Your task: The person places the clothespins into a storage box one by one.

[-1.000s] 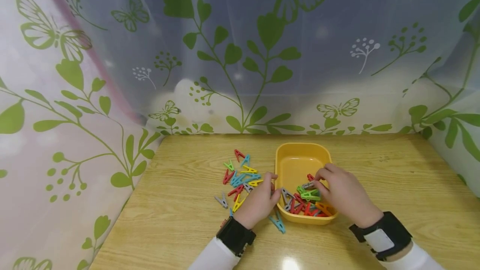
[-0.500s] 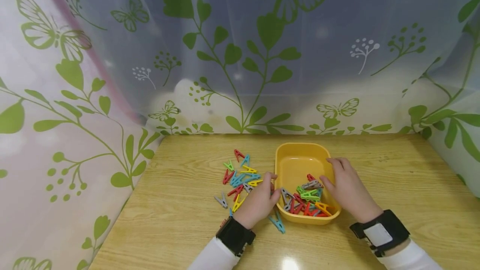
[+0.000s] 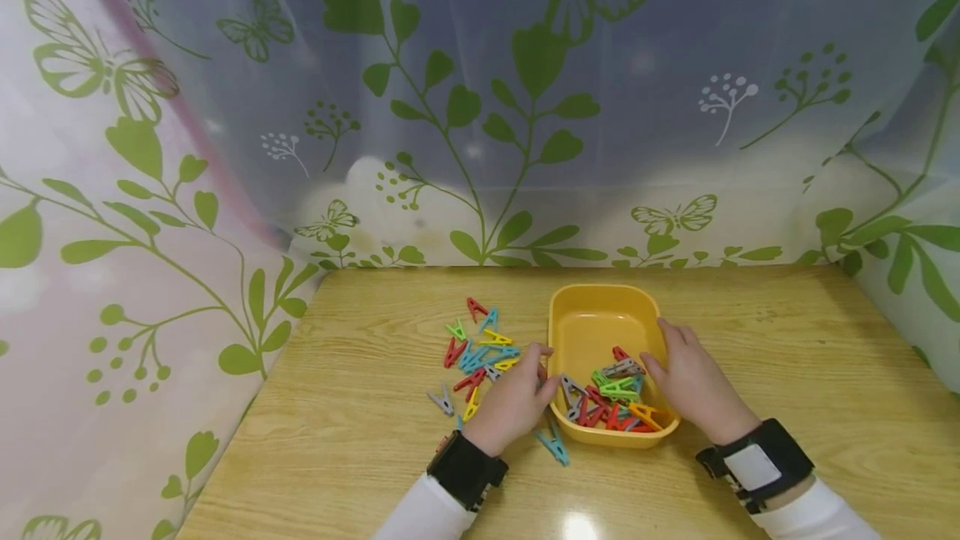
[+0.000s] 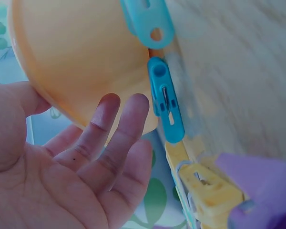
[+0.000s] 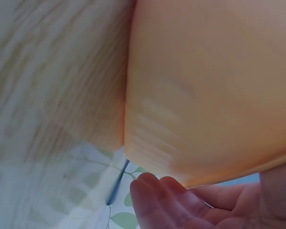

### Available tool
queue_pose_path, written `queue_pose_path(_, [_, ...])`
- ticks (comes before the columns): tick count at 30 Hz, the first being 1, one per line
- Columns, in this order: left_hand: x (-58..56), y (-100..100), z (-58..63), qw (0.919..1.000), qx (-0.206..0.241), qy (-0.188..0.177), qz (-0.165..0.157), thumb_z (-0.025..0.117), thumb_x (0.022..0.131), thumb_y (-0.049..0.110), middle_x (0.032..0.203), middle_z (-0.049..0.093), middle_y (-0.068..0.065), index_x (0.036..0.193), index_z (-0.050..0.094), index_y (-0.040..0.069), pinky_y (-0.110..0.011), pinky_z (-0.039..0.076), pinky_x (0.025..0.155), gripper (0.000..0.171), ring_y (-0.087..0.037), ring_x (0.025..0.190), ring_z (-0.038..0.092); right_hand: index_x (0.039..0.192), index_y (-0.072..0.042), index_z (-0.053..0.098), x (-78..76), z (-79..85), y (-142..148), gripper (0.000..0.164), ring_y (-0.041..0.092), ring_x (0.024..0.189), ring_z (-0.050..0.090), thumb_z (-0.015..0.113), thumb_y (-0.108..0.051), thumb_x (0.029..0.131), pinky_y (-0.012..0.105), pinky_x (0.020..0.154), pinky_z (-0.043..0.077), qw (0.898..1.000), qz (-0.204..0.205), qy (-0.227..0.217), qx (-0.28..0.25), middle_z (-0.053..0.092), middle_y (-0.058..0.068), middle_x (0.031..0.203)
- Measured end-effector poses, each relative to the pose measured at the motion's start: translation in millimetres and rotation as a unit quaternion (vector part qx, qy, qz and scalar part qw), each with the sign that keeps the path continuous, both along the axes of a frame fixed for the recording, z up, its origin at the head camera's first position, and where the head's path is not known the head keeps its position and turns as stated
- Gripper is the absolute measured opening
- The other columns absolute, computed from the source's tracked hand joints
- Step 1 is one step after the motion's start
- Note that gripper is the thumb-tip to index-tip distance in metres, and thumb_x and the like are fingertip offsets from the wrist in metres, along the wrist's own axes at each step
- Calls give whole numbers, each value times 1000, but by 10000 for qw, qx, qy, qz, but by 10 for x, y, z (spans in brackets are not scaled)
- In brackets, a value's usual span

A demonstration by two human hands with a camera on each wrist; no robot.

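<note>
A yellow plastic tub [image 3: 596,332] stands on the wooden table, with several red, green, grey and orange clothespins [image 3: 618,390] gathered at its near end. My left hand [image 3: 516,402] is at the tub's left wall, thumb over the rim and fingers outside along it. On the opposite side my right hand [image 3: 697,382] holds the wall, its thumb inside and its fingers outside. The right wrist view shows those fingertips [image 5: 148,183] beside the outer wall. Below the left fingers, a blue clothespin [image 4: 166,102] lies close to the tub in the left wrist view.
Loose clothespins [image 3: 487,357] in several colours lie scattered left of the tub, partly behind my left hand. A blue clothespin [image 3: 553,444] rests near the tub's front left corner. A leaf-patterned curtain [image 3: 480,148] hangs along the table's back edge.
My right hand has let go of a grey clothespin among the others in the tub and moved right onto the tub's wall. The left hand has stayed at the left wall.
</note>
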State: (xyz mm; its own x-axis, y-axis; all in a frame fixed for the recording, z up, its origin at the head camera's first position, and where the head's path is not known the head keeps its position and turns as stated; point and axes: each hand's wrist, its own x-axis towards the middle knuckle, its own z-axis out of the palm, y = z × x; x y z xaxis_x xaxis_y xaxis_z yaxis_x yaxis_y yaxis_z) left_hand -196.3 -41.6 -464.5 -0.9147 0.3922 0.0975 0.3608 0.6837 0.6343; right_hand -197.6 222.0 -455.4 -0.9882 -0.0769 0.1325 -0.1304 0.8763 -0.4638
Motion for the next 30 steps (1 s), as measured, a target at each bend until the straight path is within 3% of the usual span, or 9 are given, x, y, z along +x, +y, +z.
queue_pose_path(8, [-53,-98,71,9991,353,-249,52,58,107,26,96,61,3,140,57,11,-23,43,59,37,-5,68,52,149,20,31,-3,8,-2,66,58,121,55,58,-20,105,66,99,47,9999,0,-97,42,48,44,135])
queue_pose_path(11, [-75,-157,137,9995,283,-83,110,59,107,25,98,63,2,130,63,11,-23,45,63,27,-6,72,53,149,20,31,8,19,-8,66,57,119,56,58,-21,105,65,98,48,9999,-13,-84,77,49,44,134])
queue_pose_path(15, [-51,-237,259,9998,-174,84,-28,62,105,22,92,63,3,107,66,14,-23,45,64,10,-7,72,53,149,20,31,10,21,-5,66,57,118,58,57,-21,105,65,97,49,9999,-19,-70,102,50,44,133])
queue_pose_path(19, [26,-282,360,9962,-762,-77,-407,67,102,21,84,61,8,95,67,17,-22,44,63,8,-6,70,51,150,20,31,6,29,-1,66,57,117,58,57,-22,106,65,97,49,9999,-12,-71,139,50,44,134])
queue_pose_path(25, [186,-282,379,9862,-1311,-546,-855,71,98,19,85,62,8,95,73,15,-21,44,63,5,-4,68,50,150,19,30,5,24,-9,66,56,116,59,56,-22,106,64,96,50,9999,-22,-79,151,50,44,134])
queue_pose_path(30, [274,-289,300,9798,-1680,-506,-965,75,95,17,98,66,4,103,76,14,-19,46,64,9,-2,66,52,151,19,29,10,-2,-14,67,55,118,58,56,-23,106,64,97,50,9998,-77,-120,127,50,43,136])
